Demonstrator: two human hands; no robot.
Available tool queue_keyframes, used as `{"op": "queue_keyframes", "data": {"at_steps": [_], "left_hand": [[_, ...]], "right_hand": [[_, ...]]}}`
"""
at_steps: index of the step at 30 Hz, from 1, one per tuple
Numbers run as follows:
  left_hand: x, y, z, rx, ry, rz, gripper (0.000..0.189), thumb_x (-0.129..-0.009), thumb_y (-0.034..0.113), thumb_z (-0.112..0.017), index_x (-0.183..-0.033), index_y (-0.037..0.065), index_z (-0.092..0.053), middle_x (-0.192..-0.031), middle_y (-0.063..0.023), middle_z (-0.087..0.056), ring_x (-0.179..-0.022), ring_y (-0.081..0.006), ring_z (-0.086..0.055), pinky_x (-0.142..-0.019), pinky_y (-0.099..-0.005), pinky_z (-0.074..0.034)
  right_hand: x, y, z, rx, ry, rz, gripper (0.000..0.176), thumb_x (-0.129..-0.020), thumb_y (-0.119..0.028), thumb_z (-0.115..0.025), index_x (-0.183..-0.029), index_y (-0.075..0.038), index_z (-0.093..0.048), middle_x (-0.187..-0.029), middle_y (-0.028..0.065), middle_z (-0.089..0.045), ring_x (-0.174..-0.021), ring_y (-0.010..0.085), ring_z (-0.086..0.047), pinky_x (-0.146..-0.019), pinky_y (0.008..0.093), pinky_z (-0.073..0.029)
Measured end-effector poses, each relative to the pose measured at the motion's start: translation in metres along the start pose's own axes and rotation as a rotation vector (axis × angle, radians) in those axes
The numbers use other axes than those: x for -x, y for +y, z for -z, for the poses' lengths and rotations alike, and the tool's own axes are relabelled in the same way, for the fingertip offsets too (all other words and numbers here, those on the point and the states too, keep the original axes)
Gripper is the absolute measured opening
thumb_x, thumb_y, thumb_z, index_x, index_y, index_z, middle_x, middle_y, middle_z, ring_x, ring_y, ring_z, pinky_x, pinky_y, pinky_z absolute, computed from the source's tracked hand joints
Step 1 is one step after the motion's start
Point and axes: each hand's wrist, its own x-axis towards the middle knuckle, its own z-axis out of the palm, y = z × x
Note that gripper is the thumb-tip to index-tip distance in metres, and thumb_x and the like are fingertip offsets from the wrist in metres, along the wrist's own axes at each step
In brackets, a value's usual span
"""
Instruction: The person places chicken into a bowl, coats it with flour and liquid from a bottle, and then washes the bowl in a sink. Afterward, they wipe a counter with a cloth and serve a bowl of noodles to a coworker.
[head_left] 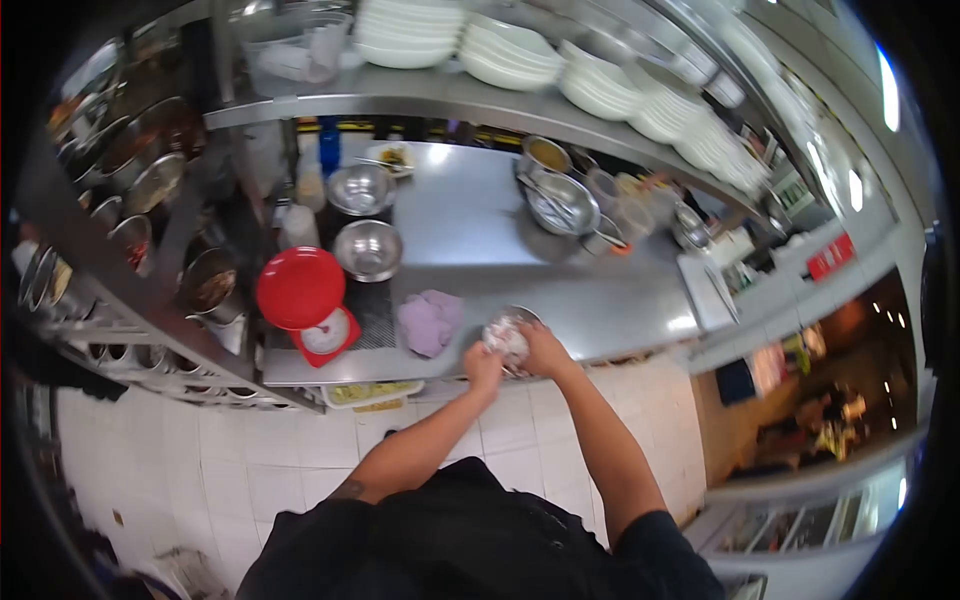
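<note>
A small metal bowl (516, 313) with white and pinkish food pieces (505, 341) is at the front edge of the steel counter. My left hand (483, 367) is closed at the bowl's near left side, against the food; what its fingers hold is hidden. On the right side, my right hand (541, 350) wraps over the bowl's rim, its fingertips close to the food. Just left of the bowl lies a crumpled purple cloth (430, 322). Farther left stands a red kitchen scale (325, 335) with a round red pan (300, 288).
Two metal bowls (368, 251) stand behind the scale. At the back right are a larger bowl with utensils (563, 203) and several plastic containers (632, 215). A white board (706, 290) lies at the right end. Stacked white plates (510, 55) fill the overhead shelf (400, 103).
</note>
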Motion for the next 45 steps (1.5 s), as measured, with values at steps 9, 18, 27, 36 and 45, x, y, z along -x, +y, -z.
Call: {"op": "queue_keyframes", "data": {"at_steps": [9,18,27,36,45], "left_hand": [[-0.029,0.007,-0.034,0.202,-0.263,0.337,0.013,-0.086,0.014,-0.065,-0.081,0.004,-0.058,-0.068,-0.0048,-0.054,-0.06,-0.0174,-0.059,-0.055,-0.0326,-0.055],[-0.132,0.179,0.121,-0.04,0.562,-0.581,0.017,-0.09,0.017,-0.062,-0.086,0.0,-0.058,-0.073,-0.0105,-0.061,-0.06,-0.0193,-0.06,-0.056,-0.0359,-0.049],[-0.204,0.254,0.296,-1.039,0.792,-0.713,0.065,-0.065,0.019,-0.074,-0.121,-0.006,-0.049,-0.114,-0.0307,-0.059,-0.11,-0.0472,-0.056,-0.096,-0.0507,-0.046],[-0.197,0.275,0.259,-1.157,0.668,-0.266,0.083,-0.058,0.034,-0.087,-0.125,0.002,-0.049,-0.124,-0.0217,-0.061,-0.115,-0.0384,-0.059,-0.096,-0.0451,-0.049],[-0.186,0.292,0.249,-1.232,0.701,-0.338,0.074,-0.06,0.03,-0.084,-0.122,0.004,-0.052,-0.109,-0.0228,-0.067,-0.103,-0.0407,-0.064,-0.088,-0.0494,-0.051]], "right_hand": [[-0.044,0.052,-0.006,0.124,-0.091,-0.124,0.092,-0.059,-0.031,-0.086,-0.14,-0.017,-0.045,-0.136,0.0249,-0.042,-0.119,0.0495,-0.05,-0.097,0.0512,-0.048],[-0.068,0.082,0.01,0.019,-0.069,-0.039,0.071,-0.062,-0.03,-0.085,-0.125,-0.014,-0.055,-0.13,0.023,-0.052,-0.109,0.04,-0.061,-0.092,0.0445,-0.052],[-0.078,0.095,0.028,-0.075,-0.109,-0.033,0.074,-0.063,-0.034,-0.084,-0.127,-0.012,-0.055,-0.132,0.0217,-0.052,-0.118,0.0429,-0.054,-0.097,0.0476,-0.048],[-0.075,0.075,-0.001,0.085,0.078,-0.062,0.051,-0.077,-0.017,-0.069,-0.126,-0.016,-0.056,-0.122,0.0194,-0.056,-0.111,0.0425,-0.056,-0.086,0.0508,-0.052],[-0.075,0.091,0.04,-0.062,0.052,-0.039,0.063,-0.07,-0.025,-0.08,-0.126,-0.008,-0.056,-0.121,0.0185,-0.06,-0.112,0.0362,-0.06,-0.089,0.0443,-0.053]]}}
